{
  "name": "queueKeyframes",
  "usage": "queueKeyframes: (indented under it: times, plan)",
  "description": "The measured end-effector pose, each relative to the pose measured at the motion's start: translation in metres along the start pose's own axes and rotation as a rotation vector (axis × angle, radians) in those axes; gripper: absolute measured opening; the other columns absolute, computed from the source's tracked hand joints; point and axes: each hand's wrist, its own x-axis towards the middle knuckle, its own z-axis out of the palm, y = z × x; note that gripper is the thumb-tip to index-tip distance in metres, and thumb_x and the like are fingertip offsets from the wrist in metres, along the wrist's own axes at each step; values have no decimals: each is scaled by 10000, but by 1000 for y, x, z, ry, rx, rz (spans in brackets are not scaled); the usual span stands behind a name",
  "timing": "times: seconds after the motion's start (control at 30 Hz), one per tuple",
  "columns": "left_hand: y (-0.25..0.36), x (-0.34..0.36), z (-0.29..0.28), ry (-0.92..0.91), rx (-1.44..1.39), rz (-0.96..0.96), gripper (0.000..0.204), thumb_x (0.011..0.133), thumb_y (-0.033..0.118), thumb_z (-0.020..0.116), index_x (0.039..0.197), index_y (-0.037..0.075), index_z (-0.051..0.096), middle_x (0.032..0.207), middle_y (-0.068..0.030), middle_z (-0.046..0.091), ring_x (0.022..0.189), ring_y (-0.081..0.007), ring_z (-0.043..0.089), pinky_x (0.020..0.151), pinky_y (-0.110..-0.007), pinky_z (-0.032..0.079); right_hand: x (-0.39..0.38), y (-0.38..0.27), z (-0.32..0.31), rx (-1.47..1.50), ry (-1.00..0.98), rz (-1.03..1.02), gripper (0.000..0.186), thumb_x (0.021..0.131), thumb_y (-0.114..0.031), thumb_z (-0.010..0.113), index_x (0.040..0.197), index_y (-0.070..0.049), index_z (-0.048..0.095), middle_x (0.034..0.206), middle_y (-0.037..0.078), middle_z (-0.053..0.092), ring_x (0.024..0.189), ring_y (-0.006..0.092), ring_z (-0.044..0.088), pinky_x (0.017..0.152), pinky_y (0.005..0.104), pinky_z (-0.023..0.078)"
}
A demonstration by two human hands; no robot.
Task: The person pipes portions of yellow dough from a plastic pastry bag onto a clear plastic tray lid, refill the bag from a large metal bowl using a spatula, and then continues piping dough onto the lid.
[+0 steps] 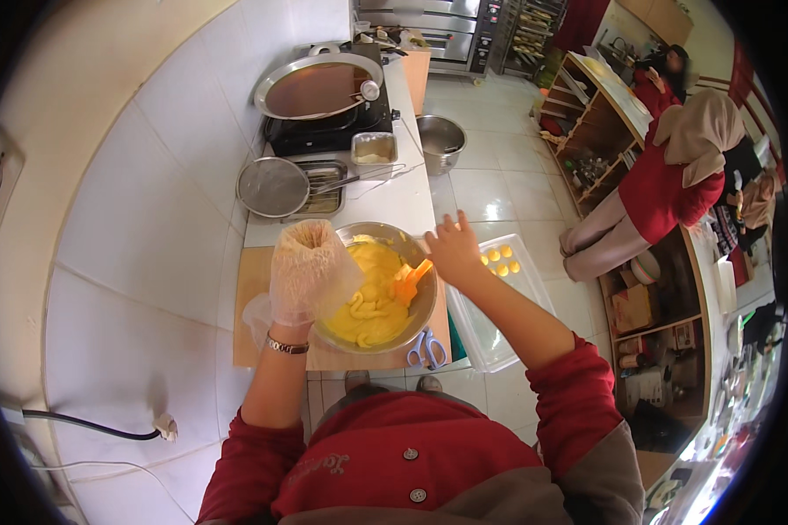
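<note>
Gripping an orange spatula (409, 282) in yellow batter, the right hand (453, 249) works inside the steel mixing bowl (422, 308), whose left rim the plastic-gloved left hand (305, 271) clasps; batter looks smooth, nothing portioned yet.

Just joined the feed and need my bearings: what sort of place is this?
Most likely a small commercial bakery kitchen: a deck oven stands at the far end, a wide pan sits on a burner, and a steel bowl of yellow batter rests on the counter.
</note>
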Motion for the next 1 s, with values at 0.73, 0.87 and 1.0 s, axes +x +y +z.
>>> queueKeyframes:
  times: [0.73, 0.87, 1.0]
  plan:
    - [-27, -23, -12, 68, 221, 259, 258, 720, 164, 697, 901, 28, 573, 818, -44, 608, 758, -140, 587, 686, -262, 482, -43, -14, -10, 447, -598, 276, 271, 778, -308, 572, 821, -56, 662, 809, 125, 650, 777, 272, 639, 620, 370, 503]
    - [-36, -21, -16, 131, 446, 315, 266, 718, 173, 697, 909, 32, 576, 814, -59, 612, 749, -157, 594, 677, -260, 481, -59, -35, 11, 695, -603, 475, 439, 807, -451, 529, 831, -33, 657, 796, 163, 639, 783, 319, 625, 660, 415, 494]
    - [-35, -21, -15, 88, 382, 298, 277, 692, 156, 702, 918, 52, 581, 826, -68, 613, 754, -184, 594, 680, -277, 479, -82, -43, 27, 881, -299, 605, 513, 784, -511, 520, 653, -28, 633, 624, 122, 608, 615, 291, 602, 561, 378, 456]
